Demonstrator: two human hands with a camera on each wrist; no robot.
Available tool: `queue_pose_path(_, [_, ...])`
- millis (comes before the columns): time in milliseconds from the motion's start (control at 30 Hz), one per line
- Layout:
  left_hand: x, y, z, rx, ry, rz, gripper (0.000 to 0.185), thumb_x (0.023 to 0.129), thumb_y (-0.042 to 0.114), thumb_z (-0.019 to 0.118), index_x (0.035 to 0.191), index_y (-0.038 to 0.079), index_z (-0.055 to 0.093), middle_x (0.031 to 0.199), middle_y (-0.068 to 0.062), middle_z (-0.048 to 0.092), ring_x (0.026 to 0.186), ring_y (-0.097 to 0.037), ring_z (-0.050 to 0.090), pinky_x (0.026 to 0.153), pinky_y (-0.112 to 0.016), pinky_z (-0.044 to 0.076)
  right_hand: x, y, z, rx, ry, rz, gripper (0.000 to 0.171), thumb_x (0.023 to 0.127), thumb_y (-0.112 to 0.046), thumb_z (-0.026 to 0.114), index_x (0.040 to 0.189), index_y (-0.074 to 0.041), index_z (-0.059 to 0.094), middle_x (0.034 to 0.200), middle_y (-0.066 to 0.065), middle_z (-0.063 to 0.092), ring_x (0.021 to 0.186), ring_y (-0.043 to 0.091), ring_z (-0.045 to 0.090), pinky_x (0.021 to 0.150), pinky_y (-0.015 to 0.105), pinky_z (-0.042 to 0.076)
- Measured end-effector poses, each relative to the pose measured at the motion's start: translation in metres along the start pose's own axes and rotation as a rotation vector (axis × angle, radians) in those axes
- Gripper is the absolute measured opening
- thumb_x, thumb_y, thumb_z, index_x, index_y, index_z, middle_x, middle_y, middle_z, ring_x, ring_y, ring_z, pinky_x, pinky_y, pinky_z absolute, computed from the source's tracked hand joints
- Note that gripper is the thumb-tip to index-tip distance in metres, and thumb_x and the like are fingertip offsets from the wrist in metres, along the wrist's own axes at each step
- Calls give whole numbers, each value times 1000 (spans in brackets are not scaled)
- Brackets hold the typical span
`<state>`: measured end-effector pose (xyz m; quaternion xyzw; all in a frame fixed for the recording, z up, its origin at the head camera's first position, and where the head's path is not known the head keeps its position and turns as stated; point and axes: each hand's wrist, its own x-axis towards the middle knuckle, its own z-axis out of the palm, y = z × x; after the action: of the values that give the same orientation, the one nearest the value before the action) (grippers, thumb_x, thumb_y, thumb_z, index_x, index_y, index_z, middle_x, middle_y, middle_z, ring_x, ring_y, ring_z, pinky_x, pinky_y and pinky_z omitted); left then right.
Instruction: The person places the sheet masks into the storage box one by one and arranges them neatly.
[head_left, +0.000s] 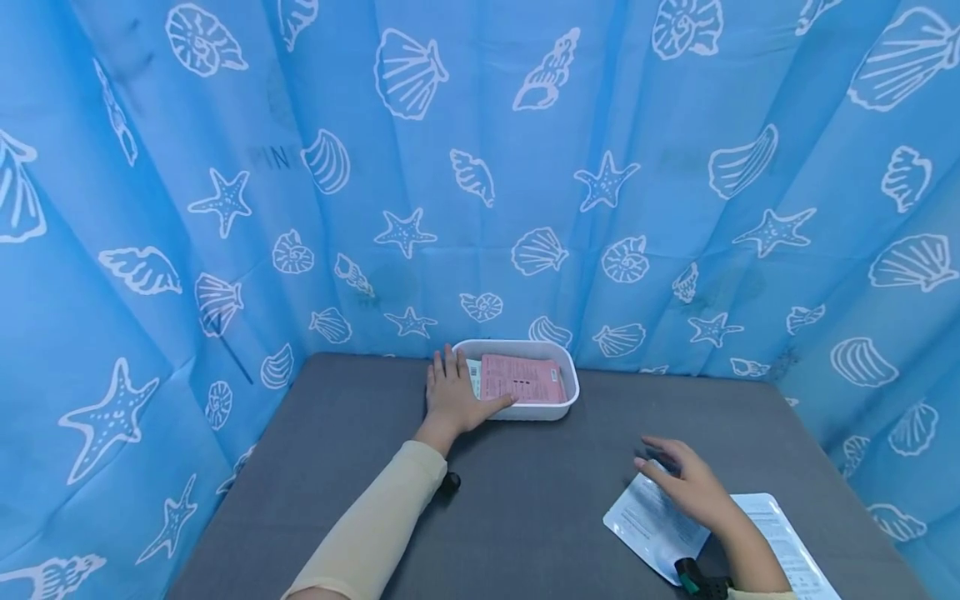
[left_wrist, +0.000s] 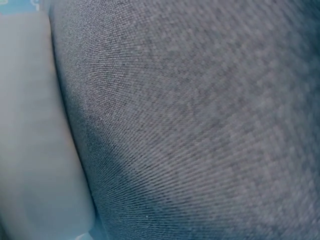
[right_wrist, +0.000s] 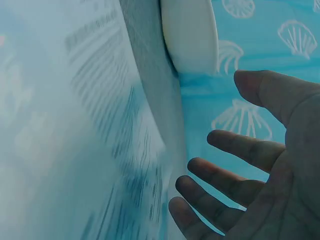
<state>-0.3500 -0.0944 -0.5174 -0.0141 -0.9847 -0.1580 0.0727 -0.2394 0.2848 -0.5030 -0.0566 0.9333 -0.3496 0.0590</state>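
The left hand [head_left: 452,395] lies flat with straight fingers, its grip released, against the near left rim of the white tray [head_left: 570,402], thumb on the edge. A pink packet [head_left: 522,379] lies inside the tray, at the far middle of the grey tabletop [head_left: 540,492]. The right hand [head_left: 688,486], fingers spread and loose, grasping nothing, hovers over a white packet [head_left: 648,525] at near right; another white packet [head_left: 780,542] lies just beyond.

White packet [right_wrist: 65,140] blurred, print illegible.
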Motion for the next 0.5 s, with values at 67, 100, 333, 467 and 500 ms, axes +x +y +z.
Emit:
queue_pose_path(67, [0,0,0,2,-5,0,138,78,94,59,169,1,12,178,-23,3,165,-46,5,134,-59,11,-3,6,-4,-13,-4,22,69,107,-44,61,154,5,48,154,34,47,140,56,49,111,68,45])
queue_pose_path(100, [0,0,0,7,-5,0,139,78,94,58,169,1,12,178,-23,3,165,-46,5,134,-58,11,-4,9,-5,-23,-5,28,70,108,-45,60,154,6,48,154,34,47,141,56,48,111,69,45])
queue_pose_path(333, [0,2,-1,2,-5,-1,138,78,94,60,169,1,14,178,-23,4,165,-46,5,134,-58,10,-13,22,-12,-85,7,63,74,107,-49,60,153,7,48,154,37,46,142,58,43,114,73,39])
queue_pose_path(467, [2,0,2,15,-21,-9,140,76,96,57,170,2,11,179,-22,2,166,-45,3,134,-57,8,-16,26,-14,-117,13,93,77,105,-51,62,152,9,48,154,39,44,143,60,40,114,75,37])
queue_pose_path(500, [2,0,3,16,-22,-11,141,76,97,57,170,3,11,179,-21,2,166,-45,3,134,-57,8,-17,27,-14,-127,17,93,77,105,-51,63,152,9,48,154,39,44,142,60,40,113,75,37])
